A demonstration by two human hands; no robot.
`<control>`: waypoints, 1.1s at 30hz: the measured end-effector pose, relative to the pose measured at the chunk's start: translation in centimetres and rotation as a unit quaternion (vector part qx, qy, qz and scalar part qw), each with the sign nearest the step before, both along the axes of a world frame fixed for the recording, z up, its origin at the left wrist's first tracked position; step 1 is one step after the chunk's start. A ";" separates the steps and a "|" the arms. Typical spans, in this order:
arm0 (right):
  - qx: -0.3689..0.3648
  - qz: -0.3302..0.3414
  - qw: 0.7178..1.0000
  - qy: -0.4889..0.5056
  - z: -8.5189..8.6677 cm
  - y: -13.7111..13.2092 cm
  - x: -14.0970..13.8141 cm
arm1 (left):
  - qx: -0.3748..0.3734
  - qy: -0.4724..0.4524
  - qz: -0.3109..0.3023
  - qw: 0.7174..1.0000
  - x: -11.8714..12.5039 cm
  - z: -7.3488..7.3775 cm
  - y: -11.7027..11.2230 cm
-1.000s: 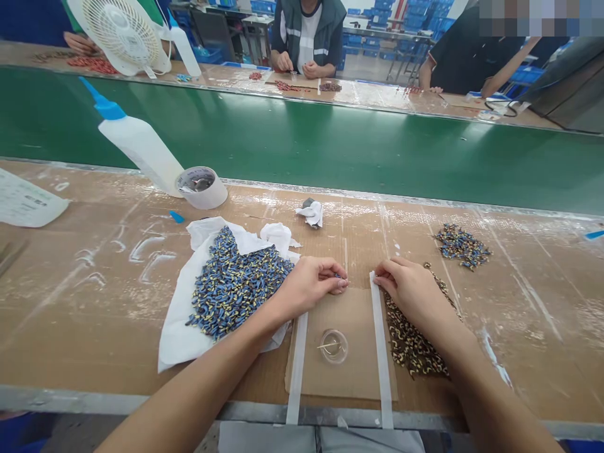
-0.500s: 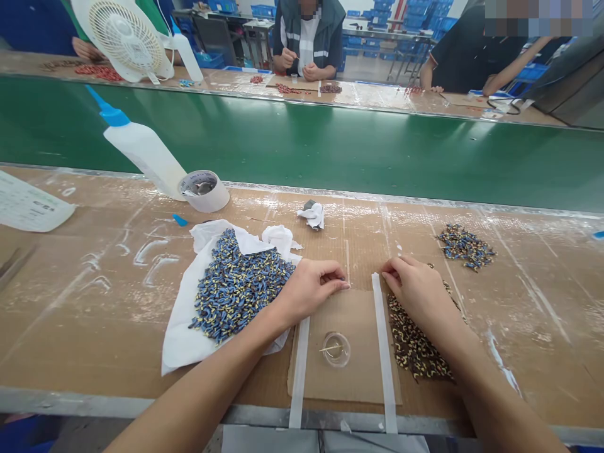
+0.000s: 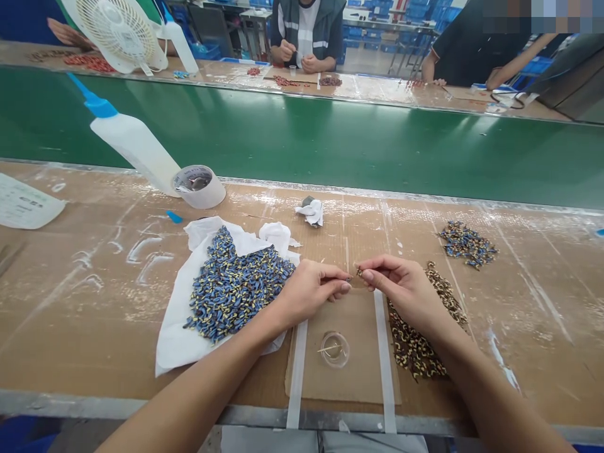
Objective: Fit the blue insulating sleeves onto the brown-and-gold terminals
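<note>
Worn cardboard covers the bench [image 3: 94, 302] before us, with a green belt [image 3: 330, 145] beyond. Our left hand [image 3: 309, 289] pinches a tiny dark piece [image 3: 347, 277] between thumb and forefinger. Our right hand [image 3: 401, 286] pinches a small brown piece [image 3: 359, 272], and the two almost meet above the cardboard pad [image 3: 352, 384]. Nearer us sits a clear dish [image 3: 334, 349]. A blue heap [image 3: 231, 289] lies left, a speckled heap [image 3: 415, 349] right.

A tiny blue piece [image 3: 347, 279] and a tiny brown piece [image 3: 359, 272], each pinched, almost meet end to end near the middle front edge of the surface [image 3: 94, 302].
</note>
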State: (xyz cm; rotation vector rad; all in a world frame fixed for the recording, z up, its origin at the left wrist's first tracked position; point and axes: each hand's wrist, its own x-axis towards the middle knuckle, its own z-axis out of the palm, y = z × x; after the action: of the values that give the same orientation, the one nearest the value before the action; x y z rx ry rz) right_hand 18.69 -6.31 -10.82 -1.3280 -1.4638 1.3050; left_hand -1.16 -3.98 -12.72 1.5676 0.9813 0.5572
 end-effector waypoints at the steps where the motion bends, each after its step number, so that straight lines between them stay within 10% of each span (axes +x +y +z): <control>1: -0.002 -0.002 1.000 0.013 -0.2 -0.1 -0.3 | 0.016 0.000 -0.007 1.000 0.0 0.1 0.0; 20: 0.042 0.004 0.999 -0.030 -1.5 -0.3 -1.0 | 0.170 0.042 -0.006 0.985 0.1 0.1 -0.2; 33: 0.029 0.000 1.000 0.000 -0.9 -0.6 -1.1 | 0.472 0.164 0.026 0.866 -0.2 -0.2 -0.7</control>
State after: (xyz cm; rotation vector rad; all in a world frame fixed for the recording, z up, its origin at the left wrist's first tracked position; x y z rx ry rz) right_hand 17.59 -6.86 -11.70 -1.2907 -1.4909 1.2527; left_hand -1.34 -4.68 -12.96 2.5800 1.0639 0.9086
